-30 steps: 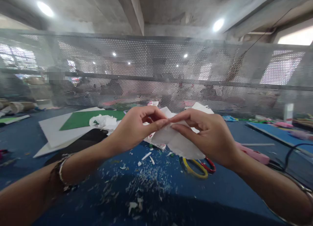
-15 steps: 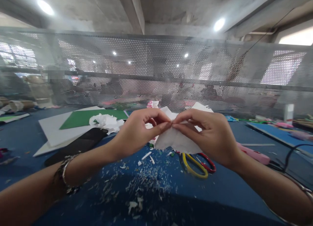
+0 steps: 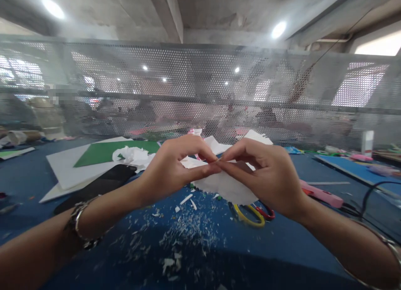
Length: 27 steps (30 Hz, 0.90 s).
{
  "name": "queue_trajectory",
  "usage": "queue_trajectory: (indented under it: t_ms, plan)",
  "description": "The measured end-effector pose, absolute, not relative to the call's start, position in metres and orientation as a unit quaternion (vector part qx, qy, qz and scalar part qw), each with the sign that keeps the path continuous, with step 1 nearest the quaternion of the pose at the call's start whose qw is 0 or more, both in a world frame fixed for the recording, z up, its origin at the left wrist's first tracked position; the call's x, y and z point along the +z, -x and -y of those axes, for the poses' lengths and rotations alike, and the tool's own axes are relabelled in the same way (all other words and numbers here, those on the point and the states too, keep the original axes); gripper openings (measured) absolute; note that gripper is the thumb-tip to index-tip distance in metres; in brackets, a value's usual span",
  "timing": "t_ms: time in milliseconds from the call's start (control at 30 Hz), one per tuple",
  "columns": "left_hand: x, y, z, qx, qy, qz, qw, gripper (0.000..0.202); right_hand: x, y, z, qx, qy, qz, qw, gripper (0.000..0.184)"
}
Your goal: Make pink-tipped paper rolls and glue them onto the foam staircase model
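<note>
A thin white sheet, like tissue paper [image 3: 230,185], hangs below my fingertips over the table. My left hand [image 3: 184,166] pinches its upper edge between thumb and forefinger. Right against it, my right hand [image 3: 266,173] grips the same edge, so the fingertips of both hands meet. The sheet's lower edge looks ragged and covers part of the scissors [image 3: 250,217], whose yellow and red handles stick out underneath. Behind my hands more white paper [image 3: 216,146] lies partly hidden.
Paper scraps [image 3: 184,240] litter the blue table. On the left are a black phone [image 3: 97,187], a green sheet [image 3: 97,154], white boards [image 3: 62,169] and crumpled tissue [image 3: 134,156]. A pink corded tool [image 3: 322,194] lies right. A perforated metal screen [image 3: 194,89] stands behind.
The tissue paper's free part hangs slightly lower and covers more of the scissors. My fingertips stay together, with the left thumb shifted a little to the right. The view has moved slightly.
</note>
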<state>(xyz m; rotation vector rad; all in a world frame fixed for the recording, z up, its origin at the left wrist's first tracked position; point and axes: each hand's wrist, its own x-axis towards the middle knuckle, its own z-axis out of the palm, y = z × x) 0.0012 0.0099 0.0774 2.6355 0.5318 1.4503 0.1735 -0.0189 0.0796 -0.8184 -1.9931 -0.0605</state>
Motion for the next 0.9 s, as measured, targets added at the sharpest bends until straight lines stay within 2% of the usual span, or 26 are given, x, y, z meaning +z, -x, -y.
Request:
queue_trajectory:
  t_ms: [133, 200, 433, 567, 733, 900]
  plan:
    - [0.0814, 0.0004, -0.0086, 0.447, -0.876, -0.166, -0.065, 0.004, 0.0795, -0.1742, 0.0158, -0.005, 0.339, 0.812, 0.474, 0.01]
    - [0.0819, 0.0008, -0.0089, 0.451, -0.875, -0.16, -0.07, 0.004, 0.0819, -0.1751, 0.0157, 0.024, 0.331, 0.815, 0.475, 0.009]
    - [0.078, -0.0005, -0.0158, 0.504, -0.845, -0.117, 0.135, 0.002, 0.0883, -0.1738, 0.0211, 0.213, 0.297, 0.777, 0.513, 0.01]
    - [0.0769, -0.0016, -0.0153, 0.514, -0.825, -0.104, 0.211, 0.003, 0.0871, -0.1729, 0.0213, 0.312, 0.27, 0.752, 0.514, 0.014]
    - [0.0745, -0.0042, -0.0121, 0.523, -0.796, -0.123, 0.279, 0.007, 0.0861, -0.1708, 0.0203, 0.354, 0.256, 0.736, 0.518, 0.014]
    - [0.0744, -0.0051, -0.0123, 0.521, -0.765, -0.11, 0.362, 0.006, 0.0838, -0.1693, 0.0191, 0.386, 0.266, 0.726, 0.504, 0.006]
